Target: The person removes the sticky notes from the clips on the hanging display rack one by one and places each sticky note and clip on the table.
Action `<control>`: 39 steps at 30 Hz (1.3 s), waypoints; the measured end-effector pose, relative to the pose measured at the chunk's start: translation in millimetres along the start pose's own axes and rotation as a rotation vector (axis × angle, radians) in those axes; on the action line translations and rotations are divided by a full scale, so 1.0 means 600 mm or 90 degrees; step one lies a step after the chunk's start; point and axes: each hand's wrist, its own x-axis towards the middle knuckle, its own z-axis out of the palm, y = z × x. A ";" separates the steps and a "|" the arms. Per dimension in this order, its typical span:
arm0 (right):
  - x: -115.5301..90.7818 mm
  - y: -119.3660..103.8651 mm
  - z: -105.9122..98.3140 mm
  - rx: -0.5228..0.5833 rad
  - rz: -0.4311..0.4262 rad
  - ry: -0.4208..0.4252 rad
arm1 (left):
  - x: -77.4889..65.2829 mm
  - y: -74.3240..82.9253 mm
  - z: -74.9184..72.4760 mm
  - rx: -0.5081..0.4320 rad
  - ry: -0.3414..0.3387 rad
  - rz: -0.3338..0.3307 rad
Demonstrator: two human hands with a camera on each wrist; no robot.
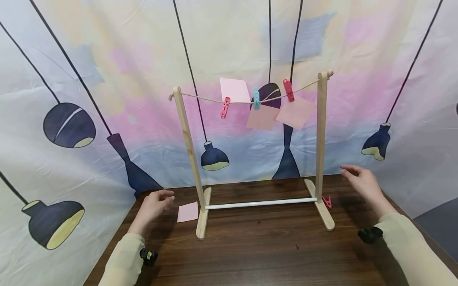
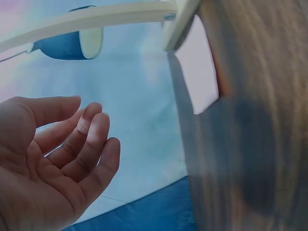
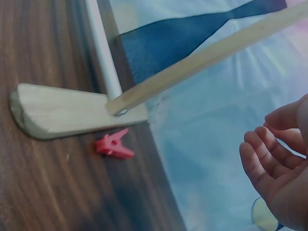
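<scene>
My left hand [image 1: 153, 207] hovers over the table's left side with loosely bent fingers and nothing in them. Just right of it a pink paper square [image 1: 187, 212] lies beside the wooden stand's left foot [image 1: 202, 222]. On the far side my right hand [image 1: 364, 186] is raised, also holding nothing, fingers relaxed. Nearest to it, a red clothespin [image 3: 114, 144] lies on the table by the right foot [image 3: 62, 109]. Along the string [image 1: 204, 98] hang a pink paper [image 1: 234, 89] with a red clothespin [image 1: 225, 107], a paper [image 1: 262, 118] with a blue clothespin [image 1: 256, 98], and another paper [image 1: 297, 112] with a red clothespin [image 1: 288, 90].
The stand has two wooden posts [image 1: 321, 139] joined low down by a white rod [image 1: 261, 203]. It stands on a dark wooden table [image 1: 257, 246]. Behind hangs a cloth printed with lamps [image 1: 150, 71], close to the table's back edge.
</scene>
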 end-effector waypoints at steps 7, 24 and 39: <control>-0.002 -0.036 -0.006 0.028 -0.050 0.048 | 0.002 0.027 -0.015 -0.001 0.011 0.037; -0.006 -0.131 -0.033 0.123 -0.123 0.141 | 0.001 0.080 -0.031 0.021 0.042 0.133; -0.006 -0.212 -0.032 0.195 -0.192 0.177 | -0.004 0.133 -0.038 0.015 0.066 0.157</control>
